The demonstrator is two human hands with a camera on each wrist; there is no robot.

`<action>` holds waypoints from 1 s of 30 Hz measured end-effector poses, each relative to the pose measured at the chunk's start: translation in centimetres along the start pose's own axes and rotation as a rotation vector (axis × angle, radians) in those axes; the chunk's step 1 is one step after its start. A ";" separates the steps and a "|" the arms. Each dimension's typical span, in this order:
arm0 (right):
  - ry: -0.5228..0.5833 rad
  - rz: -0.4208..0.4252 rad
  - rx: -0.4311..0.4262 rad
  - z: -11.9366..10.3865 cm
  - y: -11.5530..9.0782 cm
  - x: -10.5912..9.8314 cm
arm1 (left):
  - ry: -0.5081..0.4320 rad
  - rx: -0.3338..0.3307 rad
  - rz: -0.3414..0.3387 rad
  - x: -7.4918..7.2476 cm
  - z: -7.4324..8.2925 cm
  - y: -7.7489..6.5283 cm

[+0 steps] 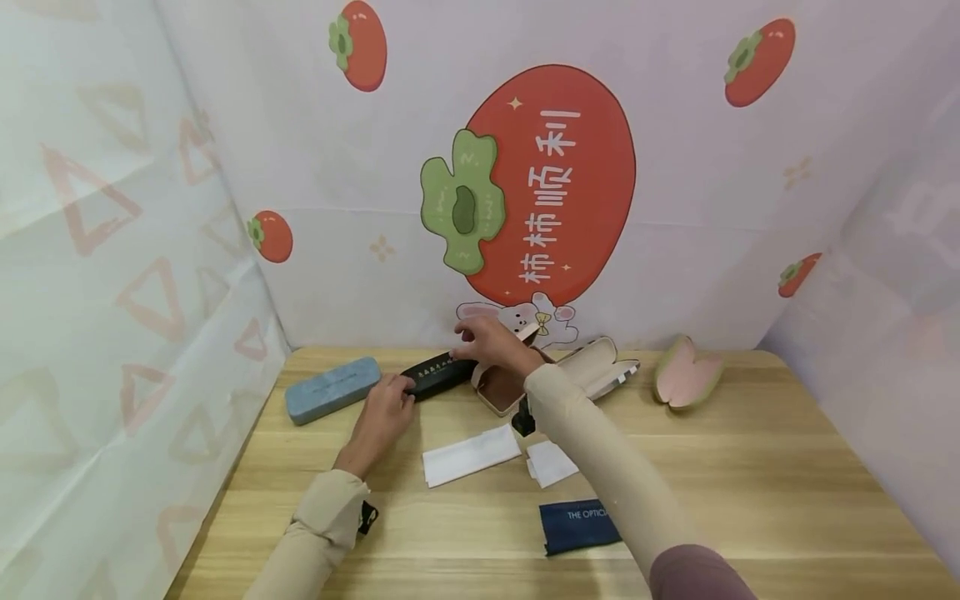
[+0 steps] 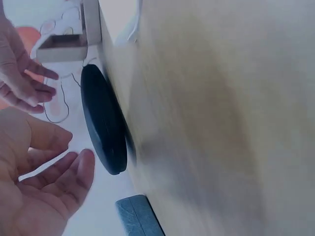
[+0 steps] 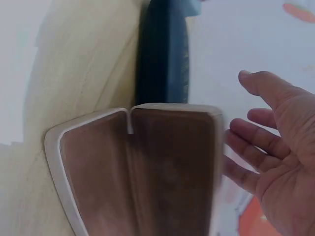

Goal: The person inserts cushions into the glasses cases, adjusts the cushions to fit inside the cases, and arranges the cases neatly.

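A closed black glasses case with gold lettering lies near the back wall. At its left end is my left hand, fingers loosely bent; in the left wrist view that hand appears slightly apart from the black case. My right hand hovers over the case's right end, beside an open glasses case with brown lining. The right wrist view has this hand with relaxed fingers, holding nothing, near the edge of the brown-lined case.
A closed blue glasses case lies at the back left. Right of the brown-lined case are an open cream case and an open pink-lined case. Two white cloths and a navy cloth lie in front.
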State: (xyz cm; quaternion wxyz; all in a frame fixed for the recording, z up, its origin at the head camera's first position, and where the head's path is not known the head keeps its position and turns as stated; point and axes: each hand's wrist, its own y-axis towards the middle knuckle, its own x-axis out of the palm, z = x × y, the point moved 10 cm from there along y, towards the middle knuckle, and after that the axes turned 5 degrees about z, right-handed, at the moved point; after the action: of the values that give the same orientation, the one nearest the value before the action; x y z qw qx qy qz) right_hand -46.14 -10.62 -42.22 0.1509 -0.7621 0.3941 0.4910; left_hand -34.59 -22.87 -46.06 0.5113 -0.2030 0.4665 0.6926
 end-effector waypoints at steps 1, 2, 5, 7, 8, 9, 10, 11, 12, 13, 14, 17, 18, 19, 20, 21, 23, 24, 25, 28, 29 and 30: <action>0.003 0.015 -0.021 -0.4 -0.3 -0.4 | -0.005 -0.008 -0.023 0.1 0.0 -0.4; 0.001 0.028 -0.044 -0.9 -0.7 -0.8 | -0.006 -0.015 -0.045 0.1 0.0 -0.9; 0.008 0.060 -0.080 -2.0 -2.0 -1.7 | -0.019 -0.039 -0.102 0.2 0.1 -2.0; 0.011 0.077 -0.084 -2.6 -3.0 -2.3 | -0.025 -0.045 -0.126 0.3 0.2 -2.6; 0.010 0.084 -0.081 -2.8 -3.5 -2.5 | -0.028 -0.044 -0.134 0.3 0.3 -2.9; 0.010 0.090 -0.079 -3.0 -4.0 -2.7 | -0.032 -0.042 -0.141 0.3 0.5 -3.2; 0.002 0.097 -0.081 -3.2 -4.6 -2.9 | -0.036 -0.039 -0.147 0.3 0.7 -3.4; -0.005 0.103 -0.081 -3.5 -5.2 -3.0 | -0.040 -0.034 -0.149 0.3 0.9 -3.7; -0.013 0.111 -0.079 -3.7 -5.8 -3.1 | -0.046 -0.026 -0.149 0.3 1.1 -3.9; -0.019 0.117 -0.072 -3.8 -6.5 -3.3 | -0.048 -0.019 -0.147 0.3 1.4 -4.2; -0.023 0.124 -0.062 -4.0 -7.2 -3.4 | -0.051 -0.012 -0.148 0.4 1.6 -4.5; -0.031 0.134 -0.033 -4.1 -9.1 -3.5 | -0.047 0.002 -0.150 0.6 2.1 -5.3; -0.027 0.131 -0.015 -3.9 -9.7 -3.4 | -0.045 0.003 -0.153 0.7 2.2 -5.5; -0.021 0.122 0.007 -3.7 -10.3 -3.1 | -0.039 0.006 -0.153 0.8 2.4 -5.8; -0.014 0.112 0.025 -3.4 -10.9 -2.8 | -0.036 0.009 -0.155 0.9 2.4 -6.0; -0.017 0.100 0.042 -3.0 -11.4 -2.4 | -0.031 0.014 -0.154 1.0 2.6 -6.2; -0.017 0.077 0.080 -2.1 -12.5 -1.4 | -0.017 0.023 -0.154 1.1 2.8 -6.6; -0.012 0.060 0.108 -1.6 -13.0 -0.9 | -0.010 0.028 -0.152 1.1 2.9 -6.8; -0.016 0.054 0.124 -1.1 -13.3 -0.5 | 0.000 0.031 -0.151 1.1 3.0 -6.9; -0.019 0.050 0.180 0.1 -14.2 0.6 | 0.019 0.035 -0.150 1.2 3.2 -7.2; -0.022 0.054 0.204 0.6 -14.5 0.9 | 0.021 0.037 -0.152 1.4 3.3 -7.3; -0.030 0.060 0.223 1.0 -14.8 1.2 | 0.024 0.041 -0.156 1.5 3.4 -7.4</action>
State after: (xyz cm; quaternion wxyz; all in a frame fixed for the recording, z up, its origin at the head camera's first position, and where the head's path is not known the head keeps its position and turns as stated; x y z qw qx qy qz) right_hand -35.47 -1.05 -46.10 0.2259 -0.7211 0.4666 0.4596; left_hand -27.88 -18.91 -48.86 0.5619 -0.2366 0.4694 0.6387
